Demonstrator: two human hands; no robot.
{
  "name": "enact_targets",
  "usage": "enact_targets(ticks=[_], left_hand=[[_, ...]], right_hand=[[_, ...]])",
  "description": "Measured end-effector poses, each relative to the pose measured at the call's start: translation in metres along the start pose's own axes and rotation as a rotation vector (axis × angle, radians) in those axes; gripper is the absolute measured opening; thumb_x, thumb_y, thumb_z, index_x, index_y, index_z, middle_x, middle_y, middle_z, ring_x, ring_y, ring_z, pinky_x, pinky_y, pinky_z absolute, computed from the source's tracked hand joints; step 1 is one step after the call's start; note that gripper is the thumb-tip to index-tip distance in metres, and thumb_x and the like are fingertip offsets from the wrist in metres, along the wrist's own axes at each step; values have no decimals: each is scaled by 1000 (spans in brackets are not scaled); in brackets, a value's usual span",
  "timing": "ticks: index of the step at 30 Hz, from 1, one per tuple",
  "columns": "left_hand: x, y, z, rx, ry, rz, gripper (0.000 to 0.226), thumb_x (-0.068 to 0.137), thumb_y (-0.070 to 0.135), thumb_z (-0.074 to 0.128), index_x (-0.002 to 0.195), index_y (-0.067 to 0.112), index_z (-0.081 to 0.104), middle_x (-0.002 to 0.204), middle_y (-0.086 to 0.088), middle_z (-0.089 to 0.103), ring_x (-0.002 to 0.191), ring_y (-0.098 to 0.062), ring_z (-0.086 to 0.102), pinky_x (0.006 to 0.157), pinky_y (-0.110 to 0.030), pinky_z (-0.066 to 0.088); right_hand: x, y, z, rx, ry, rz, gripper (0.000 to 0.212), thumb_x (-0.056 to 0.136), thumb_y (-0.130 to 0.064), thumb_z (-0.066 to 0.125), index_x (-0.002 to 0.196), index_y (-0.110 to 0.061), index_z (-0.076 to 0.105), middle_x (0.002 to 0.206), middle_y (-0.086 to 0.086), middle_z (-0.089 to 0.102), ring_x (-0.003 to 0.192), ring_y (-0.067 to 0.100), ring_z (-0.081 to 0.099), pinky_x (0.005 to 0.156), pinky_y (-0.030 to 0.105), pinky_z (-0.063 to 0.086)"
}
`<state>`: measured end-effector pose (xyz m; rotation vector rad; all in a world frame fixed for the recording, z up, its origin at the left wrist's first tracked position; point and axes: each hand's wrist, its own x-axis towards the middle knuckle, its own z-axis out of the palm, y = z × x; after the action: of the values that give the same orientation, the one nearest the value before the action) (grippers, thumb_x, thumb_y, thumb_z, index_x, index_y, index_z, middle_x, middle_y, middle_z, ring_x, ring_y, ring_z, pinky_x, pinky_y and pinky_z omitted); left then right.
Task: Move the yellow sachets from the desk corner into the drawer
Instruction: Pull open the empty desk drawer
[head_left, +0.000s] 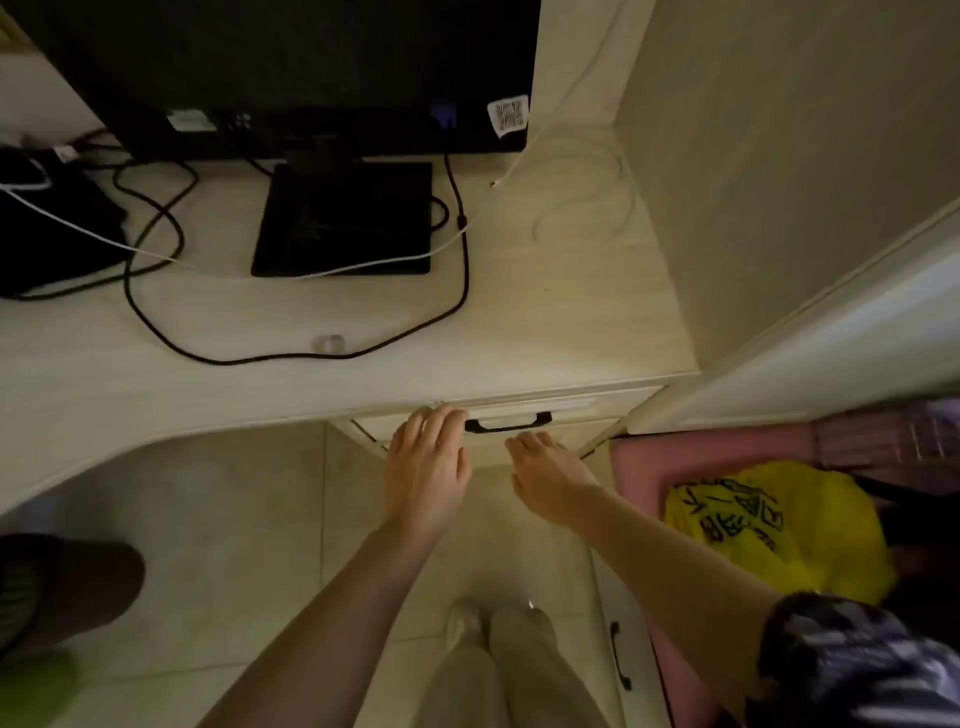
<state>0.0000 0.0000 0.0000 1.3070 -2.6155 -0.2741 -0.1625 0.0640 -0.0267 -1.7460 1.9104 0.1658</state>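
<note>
The drawer (571, 410) sits under the light wooden desk's front edge at the right, pushed in, with a black handle (508, 422) on its front. My left hand (427, 462) lies flat with its fingers spread against the drawer front, just left of the handle. Just below and right of the handle is my right hand (545, 475), fingers extended and holding nothing. No yellow sachets show on the desk corner (597, 312).
A black monitor (291, 73) on its flat base (345, 218) stands at the back of the desk, with black and white cables looping across the top. A yellow plastic bag (779, 525) lies on a pink seat at the right. A second drawer handle (618, 654) shows lower down.
</note>
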Motion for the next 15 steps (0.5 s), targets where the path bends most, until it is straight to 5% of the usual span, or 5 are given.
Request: enact_targets(ticks=[15], left_hand=[[-9,-15,40,-27,53,-21,53,80,11,67,131,10,54,139,-7,53,133,-23,38,107,-46,40]], right_hand=[[47,20,29,-108,52,-14,60,89,-6,46,145,-1,25,143,18,38,129,37,38,115,42,25]])
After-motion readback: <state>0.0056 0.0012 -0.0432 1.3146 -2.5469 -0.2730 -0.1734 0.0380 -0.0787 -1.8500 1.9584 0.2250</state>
